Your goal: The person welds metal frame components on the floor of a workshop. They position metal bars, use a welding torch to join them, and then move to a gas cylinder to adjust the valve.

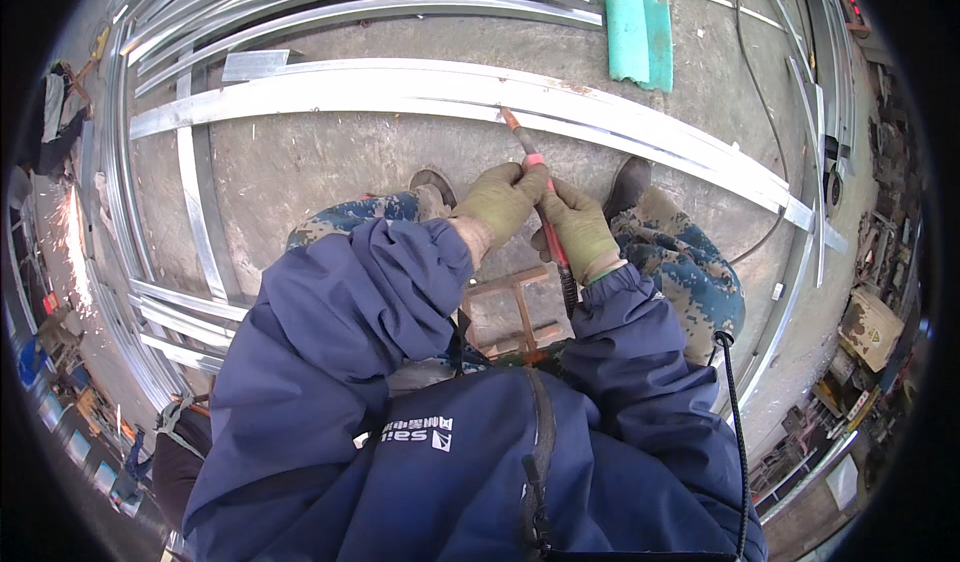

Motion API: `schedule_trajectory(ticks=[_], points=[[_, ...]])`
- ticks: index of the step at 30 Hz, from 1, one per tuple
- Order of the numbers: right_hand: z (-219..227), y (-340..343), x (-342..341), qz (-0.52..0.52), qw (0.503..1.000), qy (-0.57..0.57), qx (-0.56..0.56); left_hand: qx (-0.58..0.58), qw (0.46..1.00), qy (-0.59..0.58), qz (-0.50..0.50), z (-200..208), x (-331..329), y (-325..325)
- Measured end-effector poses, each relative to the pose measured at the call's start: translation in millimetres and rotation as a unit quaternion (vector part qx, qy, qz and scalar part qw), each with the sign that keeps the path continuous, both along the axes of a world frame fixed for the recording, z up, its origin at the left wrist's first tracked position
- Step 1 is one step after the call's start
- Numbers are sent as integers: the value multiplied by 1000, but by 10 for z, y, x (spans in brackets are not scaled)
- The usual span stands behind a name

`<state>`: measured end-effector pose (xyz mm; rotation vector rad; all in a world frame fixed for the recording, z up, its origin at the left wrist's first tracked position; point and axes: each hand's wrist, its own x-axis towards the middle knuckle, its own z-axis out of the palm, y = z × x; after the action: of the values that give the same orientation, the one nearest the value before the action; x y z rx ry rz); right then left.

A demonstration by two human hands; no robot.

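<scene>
A welding torch (pixel 552 240) with a red handle and a copper-coloured nozzle slants up and away in front of me. My left hand (pixel 500 202), in an olive work glove, is closed round the torch near its front end. Further back, my right hand (pixel 580 227), gloved alike, grips the handle, and a black cable runs down from it toward my lap. The nozzle tip meets the near edge of a long, bright metal profile (pixel 370 84) in the view; whether it touches cannot be told. Under the profile's left part lies a crosswise metal bar (pixel 195 197).
Long metal profiles (pixel 330 10) are stacked at the far side, more (pixel 122 212) along the left. A green sheet piece (pixel 628 37) lies far right of centre. A dark cable (pixel 772 112) curves over the floor. Sparks (pixel 72 242) fly at far left. A rusty frame (pixel 525 312) is below my hands.
</scene>
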<state>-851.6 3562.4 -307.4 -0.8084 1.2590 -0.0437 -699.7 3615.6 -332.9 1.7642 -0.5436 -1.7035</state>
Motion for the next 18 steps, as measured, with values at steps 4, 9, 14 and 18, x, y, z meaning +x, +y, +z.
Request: schedule_trajectory(ticks=[4,9,14,18], points=[[-39,-42,7,-5,1000,1,2,32,998,-32,-40,65,-32,-109],[-72,-67,27,-20,999,11,25,32,994,-71,-70,156,-21,-149],[-94,-82,81,-8,999,13,31,38,993,-85,-67,43,-41,-147],[-94,-86,103,-12,999,16,33,48,992,-90,-72,4,-38,-159]])
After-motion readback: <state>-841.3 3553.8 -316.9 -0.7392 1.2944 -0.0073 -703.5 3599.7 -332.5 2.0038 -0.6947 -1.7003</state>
